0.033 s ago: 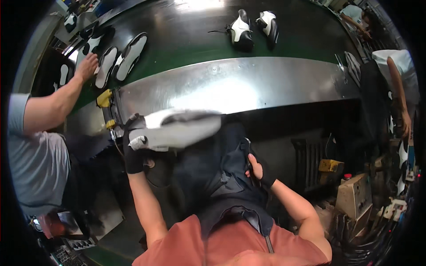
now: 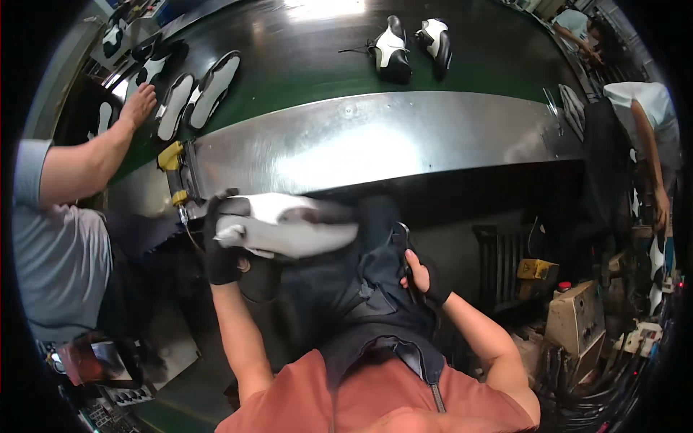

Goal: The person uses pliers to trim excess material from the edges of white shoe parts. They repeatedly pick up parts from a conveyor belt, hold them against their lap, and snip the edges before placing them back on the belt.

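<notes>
- With the dark-gloved left hand (image 2: 221, 249), grips a motion-blurred white-and-black shoe (image 2: 296, 234) by its left end.
- Holds it over the lap, extending rightward from the left hand toward, yet apart from, the right hand (image 2: 416, 278); displays its pale sole.
- With the right hand, curls fingers around a dark elongated object (image 2: 402, 234), of a kind impossible to tell.
- Beyond a metal ledge (image 2: 491, 123), on a dark green surface (image 2: 303, 72): two upright shoes (image 2: 391, 50); farther left, two sole-up shoes (image 2: 215, 90) near a co-worker's hand (image 2: 137, 108).
</notes>
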Available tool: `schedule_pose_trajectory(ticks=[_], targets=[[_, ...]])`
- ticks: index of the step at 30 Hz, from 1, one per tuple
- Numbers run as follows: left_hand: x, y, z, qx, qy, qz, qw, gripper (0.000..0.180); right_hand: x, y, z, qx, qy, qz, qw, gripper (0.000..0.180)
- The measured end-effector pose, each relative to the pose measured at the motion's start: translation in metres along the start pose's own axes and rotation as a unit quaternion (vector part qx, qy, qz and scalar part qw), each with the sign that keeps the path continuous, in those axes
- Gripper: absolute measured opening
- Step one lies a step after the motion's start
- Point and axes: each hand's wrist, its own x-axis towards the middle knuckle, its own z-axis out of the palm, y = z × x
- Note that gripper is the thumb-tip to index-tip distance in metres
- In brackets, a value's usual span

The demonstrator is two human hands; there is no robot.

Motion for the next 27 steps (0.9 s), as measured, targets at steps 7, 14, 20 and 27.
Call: schedule_pose_trajectory(ticks=[7, 14, 20, 27], targets=[[-0.064, 0.023, 0.16, -0.029, -0.092, 0.115, 0.989, 0.018, -0.073, -0.023, 0.003, 0.02, -0.092, -0.087, 0.992, 0.051], [-0.043, 0.031, 0.191, -0.077, -0.159, 0.028, 0.984, 0.037, -0.091, -0.048, 0.041, 0.012, -0.231, -0.204, 0.951, 0.045], [-0.056, 0.042, 0.217, -0.199, -0.123, 0.08, 0.969, 0.036, -0.066, -0.085, 0.025, 0.078, -0.308, 0.021, 0.948, 0.057], [-0.047, 0.034, 0.217, 0.003, -0.075, 0.168, 0.983, 0.042, -0.061, -0.102, 0.021, -0.076, -0.235, -0.003, 0.969, 0.045]])
